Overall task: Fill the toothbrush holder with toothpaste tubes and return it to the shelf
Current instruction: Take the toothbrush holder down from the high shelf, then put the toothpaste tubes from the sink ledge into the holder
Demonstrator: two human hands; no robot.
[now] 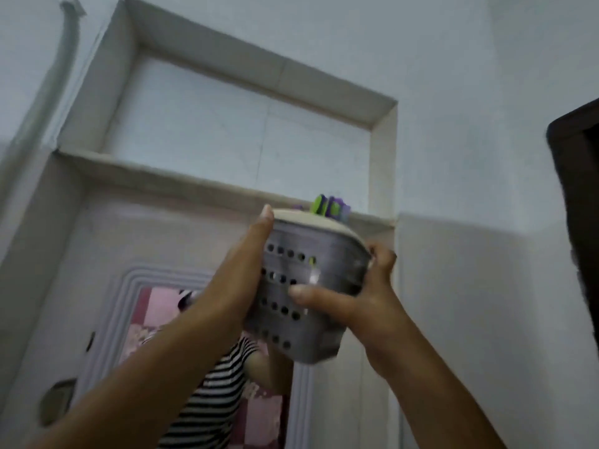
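Note:
I hold a grey perforated toothbrush holder (pixel 311 286) with a cream rim up in front of me, tilted. My left hand (pixel 249 254) presses flat against its left side. On its right side my right hand (pixel 363 293) grips it, thumb across the front. Green and purple toothpaste tube ends (pixel 330 207) stick out of its top. The holder's top is level with the front ledge of a recessed wall shelf (pixel 194 179), at the ledge's right end. The holder's far side is hidden.
The shelf niche (pixel 227 124) is set into a pale tiled wall. Below it hangs a mirror (pixel 194 351) with a lilac frame, reflecting a person in a striped top. A dark door frame edge (pixel 580 222) stands at the right.

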